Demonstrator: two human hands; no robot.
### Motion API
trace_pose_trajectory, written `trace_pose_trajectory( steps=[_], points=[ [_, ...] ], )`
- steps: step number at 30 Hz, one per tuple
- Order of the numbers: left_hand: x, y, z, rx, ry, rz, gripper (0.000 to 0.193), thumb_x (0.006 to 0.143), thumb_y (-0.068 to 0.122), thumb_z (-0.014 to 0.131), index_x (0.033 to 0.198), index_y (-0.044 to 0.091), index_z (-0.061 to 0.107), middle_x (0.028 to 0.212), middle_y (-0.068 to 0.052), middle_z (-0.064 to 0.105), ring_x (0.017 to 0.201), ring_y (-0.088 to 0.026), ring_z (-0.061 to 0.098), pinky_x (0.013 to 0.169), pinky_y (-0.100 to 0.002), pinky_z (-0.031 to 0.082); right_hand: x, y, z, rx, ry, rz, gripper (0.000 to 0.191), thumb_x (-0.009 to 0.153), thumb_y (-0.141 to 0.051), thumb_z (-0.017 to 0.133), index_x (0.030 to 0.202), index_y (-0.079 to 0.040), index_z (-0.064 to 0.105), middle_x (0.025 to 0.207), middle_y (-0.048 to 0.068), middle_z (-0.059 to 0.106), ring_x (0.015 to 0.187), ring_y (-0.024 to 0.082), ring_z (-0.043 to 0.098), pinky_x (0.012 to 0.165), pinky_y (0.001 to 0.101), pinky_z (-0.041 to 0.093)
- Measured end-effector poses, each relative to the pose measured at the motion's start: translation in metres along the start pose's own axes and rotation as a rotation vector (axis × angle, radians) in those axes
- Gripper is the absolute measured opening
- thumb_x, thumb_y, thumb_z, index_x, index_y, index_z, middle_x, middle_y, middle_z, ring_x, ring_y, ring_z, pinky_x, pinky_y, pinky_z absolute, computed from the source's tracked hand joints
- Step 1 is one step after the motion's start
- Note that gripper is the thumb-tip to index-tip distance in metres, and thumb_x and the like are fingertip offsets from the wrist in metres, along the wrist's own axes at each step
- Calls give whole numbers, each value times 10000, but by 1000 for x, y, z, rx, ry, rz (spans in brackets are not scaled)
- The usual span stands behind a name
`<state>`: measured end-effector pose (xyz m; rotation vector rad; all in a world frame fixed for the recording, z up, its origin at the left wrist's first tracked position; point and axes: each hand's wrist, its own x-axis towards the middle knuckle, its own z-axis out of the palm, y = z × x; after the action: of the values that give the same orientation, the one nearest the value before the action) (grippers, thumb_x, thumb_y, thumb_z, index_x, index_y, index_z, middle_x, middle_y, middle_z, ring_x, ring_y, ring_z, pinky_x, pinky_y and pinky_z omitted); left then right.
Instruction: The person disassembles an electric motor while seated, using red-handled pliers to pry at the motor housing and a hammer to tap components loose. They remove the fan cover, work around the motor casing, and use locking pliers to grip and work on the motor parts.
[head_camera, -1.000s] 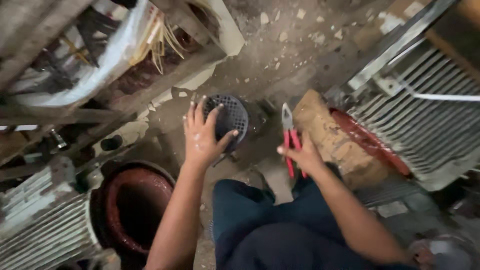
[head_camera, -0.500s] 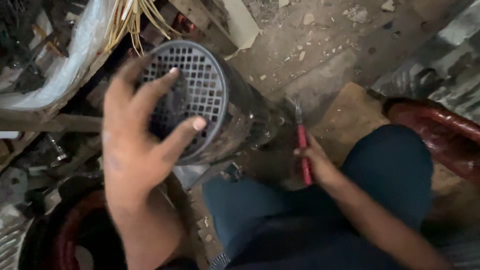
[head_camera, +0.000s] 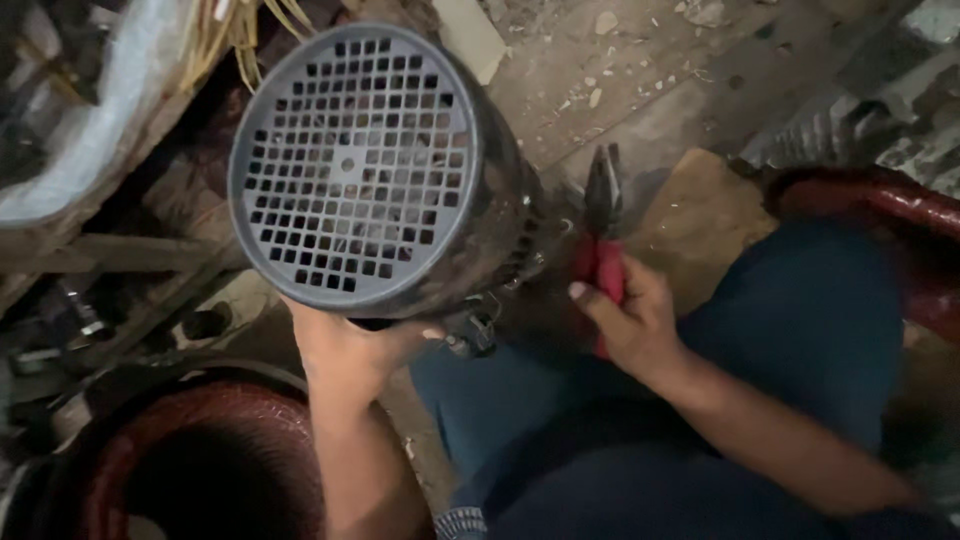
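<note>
Left hand (head_camera: 350, 345) cups underside of grilled motor (head_camera: 400, 170), fingers wrapped beneath; right hand (head_camera: 630, 325) beside it, closed around red-handled pliers (head_camera: 600, 235).

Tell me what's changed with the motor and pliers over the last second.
The left hand took hold of the grey grille-capped motor and lifted it off the floor toward the camera. The right hand kept gripping the red-handled pliers beside it.
</note>
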<state>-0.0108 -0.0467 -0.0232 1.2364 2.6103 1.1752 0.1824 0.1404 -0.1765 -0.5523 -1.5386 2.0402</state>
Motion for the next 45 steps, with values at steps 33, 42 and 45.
trace_pose_trajectory(
  steps=[33,42,45],
  points=[
    [6,16,20,-353,173,215,1351,780,481,971,1637,190,-31,1515,-159,472,1358,-298,594,1179,-425,472,-6,-71,49,-926,50,-208,428,888,-67,699,1242,-2,467,1081,251,530,980,447,572,848,501,470],
    [12,20,34,-232,151,161,1369,807,604,892,1655,120,-67,1573,-202,380,1459,-338,483,1231,-485,371,-8,-83,51,-782,69,-241,537,818,-33,669,1294,21,428,1103,236,551,957,421,583,844,464,499],
    [5,12,35,-220,162,159,1342,797,593,887,1624,117,-57,1613,-194,329,1495,-327,442,1259,-469,371,-7,-75,54,-790,121,-18,415,803,-50,702,1150,-12,478,976,198,567,837,370,599,755,443,497]
  ],
)
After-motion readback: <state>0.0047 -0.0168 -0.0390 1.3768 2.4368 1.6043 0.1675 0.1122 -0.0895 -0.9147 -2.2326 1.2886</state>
